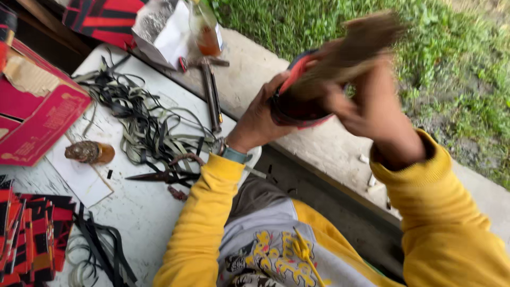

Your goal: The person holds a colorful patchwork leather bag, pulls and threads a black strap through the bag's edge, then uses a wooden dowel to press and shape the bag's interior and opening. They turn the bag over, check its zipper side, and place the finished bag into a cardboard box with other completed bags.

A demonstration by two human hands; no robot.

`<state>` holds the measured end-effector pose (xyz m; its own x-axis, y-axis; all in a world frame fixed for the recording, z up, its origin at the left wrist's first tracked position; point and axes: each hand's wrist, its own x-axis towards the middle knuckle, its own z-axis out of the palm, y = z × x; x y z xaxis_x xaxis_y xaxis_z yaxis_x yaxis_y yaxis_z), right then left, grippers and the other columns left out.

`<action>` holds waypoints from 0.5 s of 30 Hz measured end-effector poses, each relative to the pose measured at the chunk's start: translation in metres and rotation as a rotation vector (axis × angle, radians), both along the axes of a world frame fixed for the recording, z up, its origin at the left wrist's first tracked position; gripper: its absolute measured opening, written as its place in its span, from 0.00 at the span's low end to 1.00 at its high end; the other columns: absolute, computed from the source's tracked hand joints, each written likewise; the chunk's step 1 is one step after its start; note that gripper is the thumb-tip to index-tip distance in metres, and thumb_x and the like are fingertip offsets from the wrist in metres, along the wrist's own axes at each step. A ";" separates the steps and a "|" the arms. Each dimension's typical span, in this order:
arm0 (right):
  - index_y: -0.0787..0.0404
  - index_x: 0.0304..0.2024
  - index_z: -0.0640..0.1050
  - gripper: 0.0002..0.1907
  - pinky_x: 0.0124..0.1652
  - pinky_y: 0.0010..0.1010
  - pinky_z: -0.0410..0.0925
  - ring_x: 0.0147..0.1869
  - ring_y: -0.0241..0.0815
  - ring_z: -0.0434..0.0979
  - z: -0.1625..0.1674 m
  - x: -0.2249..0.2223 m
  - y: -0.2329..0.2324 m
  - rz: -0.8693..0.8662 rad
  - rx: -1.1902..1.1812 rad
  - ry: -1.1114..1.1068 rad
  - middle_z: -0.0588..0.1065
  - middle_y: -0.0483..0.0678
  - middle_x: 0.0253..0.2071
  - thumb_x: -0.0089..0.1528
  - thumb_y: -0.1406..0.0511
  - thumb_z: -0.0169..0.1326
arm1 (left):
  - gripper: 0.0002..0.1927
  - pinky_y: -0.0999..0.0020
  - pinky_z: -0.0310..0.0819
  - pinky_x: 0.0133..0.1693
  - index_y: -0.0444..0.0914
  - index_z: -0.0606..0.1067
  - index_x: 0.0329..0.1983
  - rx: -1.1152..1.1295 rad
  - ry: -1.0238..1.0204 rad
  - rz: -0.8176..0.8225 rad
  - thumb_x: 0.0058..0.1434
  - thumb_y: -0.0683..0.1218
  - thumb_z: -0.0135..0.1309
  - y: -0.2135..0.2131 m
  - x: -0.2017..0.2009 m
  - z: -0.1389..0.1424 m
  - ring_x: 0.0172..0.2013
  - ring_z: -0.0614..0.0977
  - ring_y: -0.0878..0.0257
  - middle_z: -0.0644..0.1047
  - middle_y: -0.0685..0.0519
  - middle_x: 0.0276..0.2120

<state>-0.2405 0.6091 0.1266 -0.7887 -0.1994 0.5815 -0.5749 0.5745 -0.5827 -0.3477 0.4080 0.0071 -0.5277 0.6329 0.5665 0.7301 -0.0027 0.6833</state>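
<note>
My left hand point(260, 119) grips a dark round piece with a red rim point(297, 109), held up in front of me over the concrete ledge. My right hand point(372, 103) holds a brown brush point(353, 50) pressed against the top of that round piece; the brush is motion-blurred. Both arms wear yellow sleeves, and a watch band shows on my left wrist.
A white worktable point(143, 207) at left carries a tangle of black strips point(143, 122), dark scissors point(164, 175), a small brown bottle point(90, 152), long pliers point(211, 95), a pink box point(37, 111) and red-black pieces point(32, 234). Grass point(451, 69) lies beyond the concrete ledge point(324, 149).
</note>
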 end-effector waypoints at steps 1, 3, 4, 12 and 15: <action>0.67 0.72 0.55 0.38 0.66 0.43 0.68 0.64 0.58 0.74 -0.002 -0.001 0.003 -0.065 0.135 0.035 0.68 0.61 0.62 0.67 0.65 0.60 | 0.57 0.56 0.68 0.67 0.42 0.53 0.75 -0.048 -0.029 0.017 0.48 0.47 0.77 0.000 0.000 0.000 0.66 0.70 0.44 0.66 0.42 0.65; 0.69 0.71 0.54 0.40 0.64 0.44 0.68 0.64 0.60 0.75 -0.005 -0.002 0.014 -0.086 0.219 0.083 0.69 0.63 0.62 0.64 0.66 0.60 | 0.57 0.56 0.68 0.67 0.42 0.53 0.75 -0.039 -0.035 -0.012 0.48 0.46 0.77 -0.001 0.000 0.000 0.67 0.70 0.44 0.66 0.42 0.66; 0.70 0.70 0.53 0.40 0.63 0.45 0.69 0.65 0.61 0.75 -0.007 -0.003 0.018 -0.088 0.251 0.113 0.69 0.65 0.62 0.63 0.66 0.60 | 0.57 0.57 0.67 0.68 0.42 0.53 0.75 -0.006 -0.027 -0.049 0.48 0.46 0.76 -0.003 -0.002 -0.001 0.68 0.69 0.44 0.65 0.42 0.67; 0.69 0.70 0.55 0.34 0.59 0.38 0.70 0.58 0.54 0.77 0.028 0.012 0.015 -0.096 0.125 0.085 0.73 0.60 0.58 0.70 0.68 0.59 | 0.60 0.58 0.63 0.71 0.43 0.49 0.77 0.020 -0.020 -0.085 0.47 0.44 0.76 -0.003 -0.006 0.000 0.72 0.65 0.45 0.61 0.42 0.71; 0.72 0.67 0.57 0.35 0.52 0.41 0.71 0.53 0.55 0.78 0.039 0.015 0.017 -0.132 0.226 0.000 0.75 0.61 0.51 0.65 0.69 0.61 | 0.60 0.57 0.64 0.71 0.44 0.50 0.77 -0.014 -0.056 -0.098 0.48 0.43 0.76 -0.001 -0.004 0.014 0.71 0.67 0.45 0.63 0.42 0.71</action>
<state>-0.2258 0.6256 0.1659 -0.8163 -0.2193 0.5343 -0.4864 0.7599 -0.4312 -0.3514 0.4069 0.0211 -0.4933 0.6906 0.5288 0.6875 -0.0629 0.7235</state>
